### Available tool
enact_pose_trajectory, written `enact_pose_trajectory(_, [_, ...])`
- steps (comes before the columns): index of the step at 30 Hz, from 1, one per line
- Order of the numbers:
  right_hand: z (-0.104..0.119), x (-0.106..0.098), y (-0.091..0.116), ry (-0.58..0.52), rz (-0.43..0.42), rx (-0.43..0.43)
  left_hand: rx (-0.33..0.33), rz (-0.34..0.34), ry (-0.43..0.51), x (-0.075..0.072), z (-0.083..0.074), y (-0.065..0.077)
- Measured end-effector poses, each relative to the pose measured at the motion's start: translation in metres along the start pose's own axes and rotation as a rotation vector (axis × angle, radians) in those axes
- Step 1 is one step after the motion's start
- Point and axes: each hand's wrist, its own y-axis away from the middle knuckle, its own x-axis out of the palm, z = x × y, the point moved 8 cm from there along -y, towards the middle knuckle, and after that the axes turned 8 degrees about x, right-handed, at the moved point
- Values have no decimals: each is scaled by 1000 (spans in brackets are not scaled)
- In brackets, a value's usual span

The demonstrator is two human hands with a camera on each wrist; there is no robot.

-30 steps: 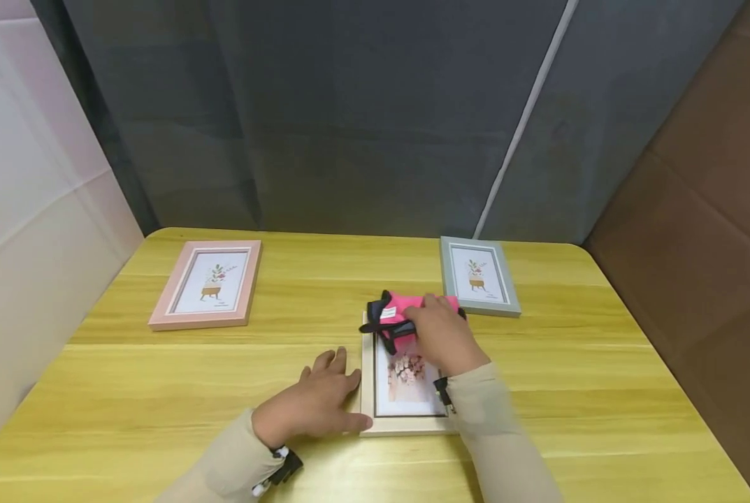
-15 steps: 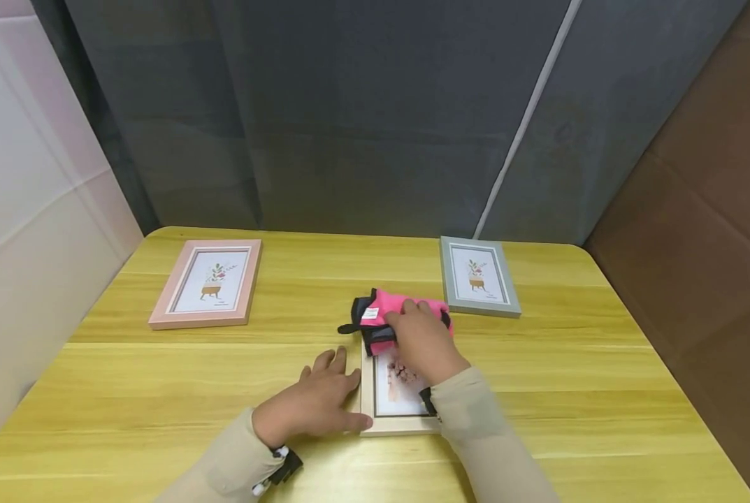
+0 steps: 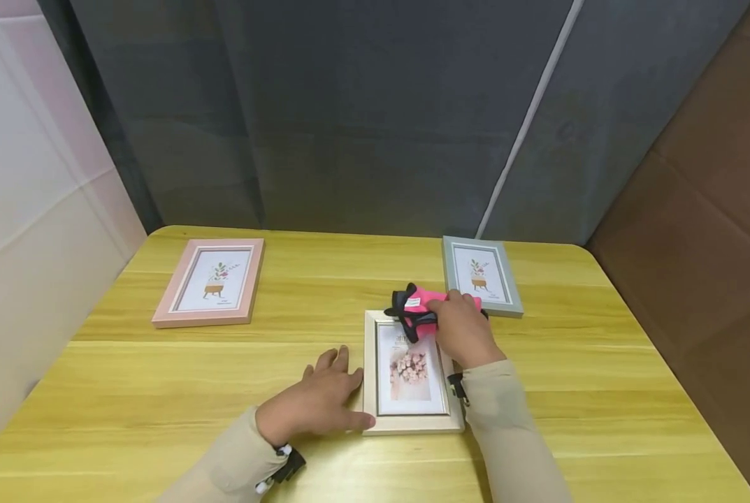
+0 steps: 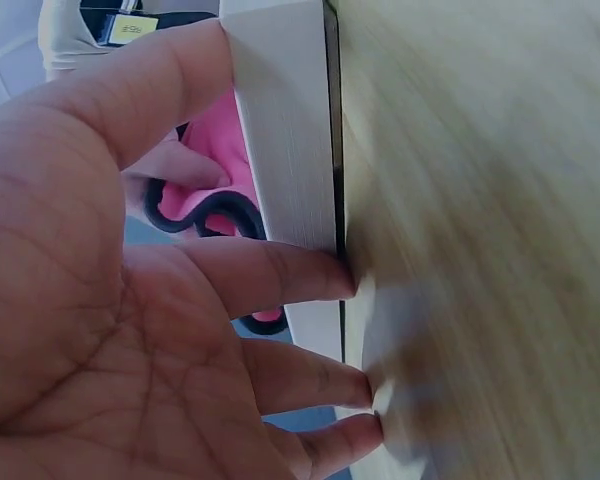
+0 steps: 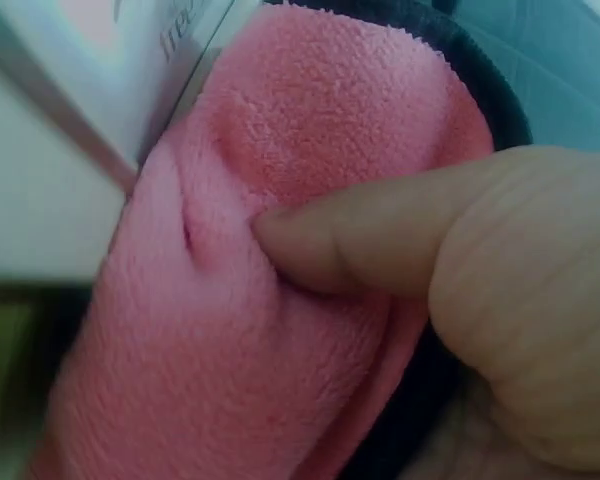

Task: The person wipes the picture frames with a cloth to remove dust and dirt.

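A cream picture frame (image 3: pixel 412 424) with a pink blossom print lies face up near the front of the table. My right hand (image 3: pixel 465 332) grips a folded pink cloth (image 3: pixel 434 300) with black edging over the frame's far right corner. In the right wrist view the thumb presses into the fluffy pink cloth (image 5: pixel 230 330). My left hand (image 3: pixel 318 402) is at the frame's left side, fingers spread, thumb on the near left corner. The left wrist view shows its fingertips along the frame's side (image 4: pixel 285 130) and down at the tabletop.
A pink picture frame (image 3: pixel 249 283) lies at the back left of the wooden table (image 3: pixel 129 391). A grey-blue picture frame (image 3: pixel 507 307) lies at the back right, close behind the cloth. A dark curtain (image 3: pixel 349 126) hangs behind the table.
My right hand with the cloth has moved left across the top of the cream frame, then back right past where it began. The left hand has stayed in place.
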Motion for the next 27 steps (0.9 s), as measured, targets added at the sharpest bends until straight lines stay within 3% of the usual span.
enact_pose_trajectory(3, [12, 5, 1, -26, 9, -79, -8, 1, -4, 0, 0, 0])
enact_pose_trajectory(8, [50, 14, 13, -115, 53, -268, -6, -7, -18, -1, 0, -1])
enact_pose_trajectory(12, [61, 11, 20, -144, 67, -317, 3, -10, -21, 0, -1, -3])
enact_pose_trajectory(15, [49, 3, 19, -120, 47, -271, 1, -3, -21, 0, -1, -2])
enact_pose_trajectory(22, [-5, -5, 2, -40, 13, -68, -15, 4, 1, 1, 0, -1])
enact_pose_trajectory(24, [-7, -3, 0, -34, 15, -68, -18, 7, 3, 1, 0, -1])
enact_pose_trajectory(27, [10, 2, 3, -34, 26, -120, -23, 12, 2, 2, 0, -1])
